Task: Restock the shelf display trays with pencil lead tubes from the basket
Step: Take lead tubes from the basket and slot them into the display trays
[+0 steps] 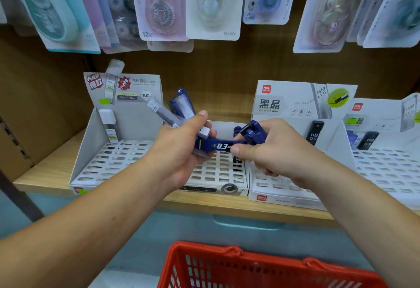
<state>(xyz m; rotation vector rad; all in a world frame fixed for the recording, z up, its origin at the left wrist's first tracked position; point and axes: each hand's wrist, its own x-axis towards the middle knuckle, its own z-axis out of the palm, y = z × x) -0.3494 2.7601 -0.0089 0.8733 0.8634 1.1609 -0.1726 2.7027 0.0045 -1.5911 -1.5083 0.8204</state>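
Note:
My left hand (181, 149) grips a bundle of pencil lead tubes (179, 105), some blue and some clear with white caps, fanned upward over the middle tray (218, 174). My right hand (272, 149) holds several blue tubes (254, 132) and pinches the end of a blue tube marked 0.3 (218, 145) that spans between both hands. A dark tube stands in the middle tray, just below my right thumb. The red basket (227, 267) sits low in front of the shelf; its contents are not visible.
A left tray (109, 158) holds one clear tube at its back. Two white trays (284, 187) to the right hold black HB 0.5 tubes. All rest on a wooden shelf (45, 174). Correction tape packs (211, 3) hang above.

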